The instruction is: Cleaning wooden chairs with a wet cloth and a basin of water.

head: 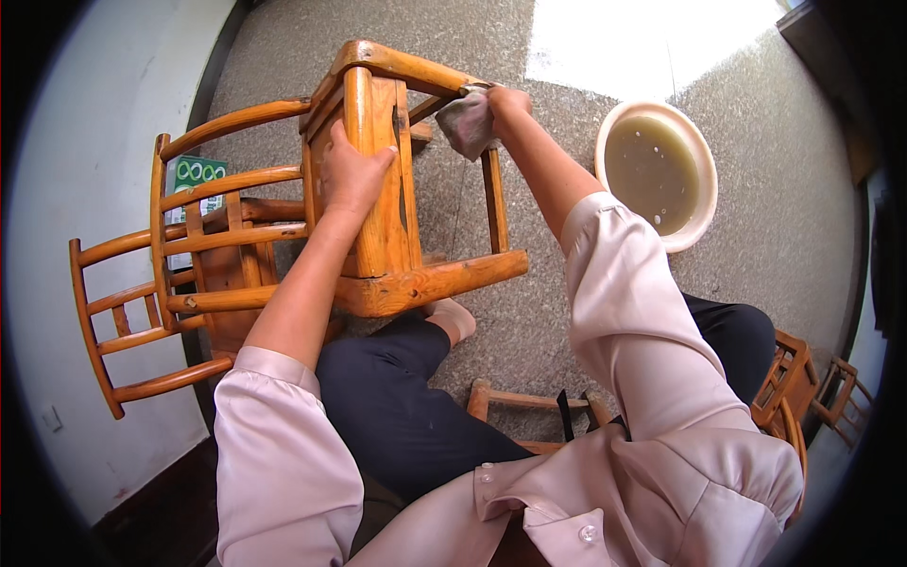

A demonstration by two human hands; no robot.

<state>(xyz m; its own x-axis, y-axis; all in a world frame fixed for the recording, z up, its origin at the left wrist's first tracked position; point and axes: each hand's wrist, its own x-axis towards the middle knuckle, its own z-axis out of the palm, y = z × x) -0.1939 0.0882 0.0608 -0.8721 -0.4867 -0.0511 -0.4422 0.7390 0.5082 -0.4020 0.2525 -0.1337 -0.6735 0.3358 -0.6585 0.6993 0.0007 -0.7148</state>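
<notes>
A small varnished wooden chair (382,184) lies tipped over before me, its backrest pointing left and its legs pointing right. My left hand (351,170) grips the seat's edge, with the thumb on the seat's underside and the fingers over the rail. In my right hand (506,110) is a damp-looking grey cloth (465,122), pressed against the end of the chair's far leg. Part of that leg end is hidden by the cloth and fingers.
Right of the chair, a pale plastic basin (708,170) of murky water stands on the speckled floor (553,127). A second wooden chair (120,312) is by the left wall, near a green-and-white box (200,170). More wooden chairs (790,368) stand at far right.
</notes>
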